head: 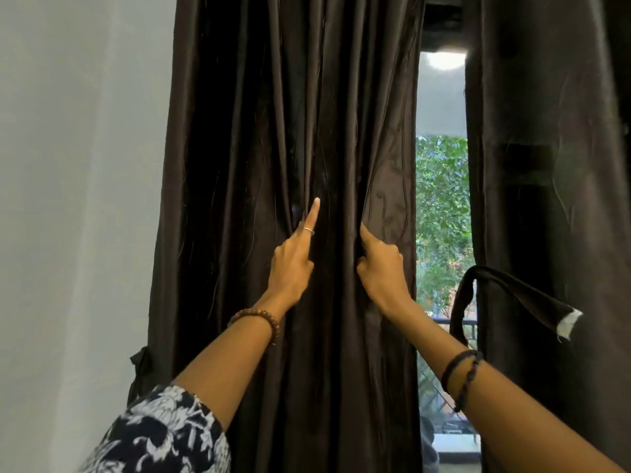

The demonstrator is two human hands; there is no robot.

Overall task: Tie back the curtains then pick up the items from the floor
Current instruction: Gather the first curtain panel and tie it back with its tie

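A dark brown left curtain (259, 131) hangs in deep folds straight ahead. My left hand (293, 261) grips a fold of it, index finger stretched upward along the cloth, the other fingers curled into the fabric. My right hand (380, 264) grips the folds beside it, near the curtain's right edge, fingers buried in the cloth. A second dark curtain (553, 165) hangs on the right. A dark tie-back strap (505, 288) with a white end loops out in front of it. No floor is in view.
A white wall (75, 199) stands to the left. Between the curtains a narrow strip of window (442, 206) shows green foliage and a railing. Another dark strap (140, 363) hangs at the left curtain's outer edge.
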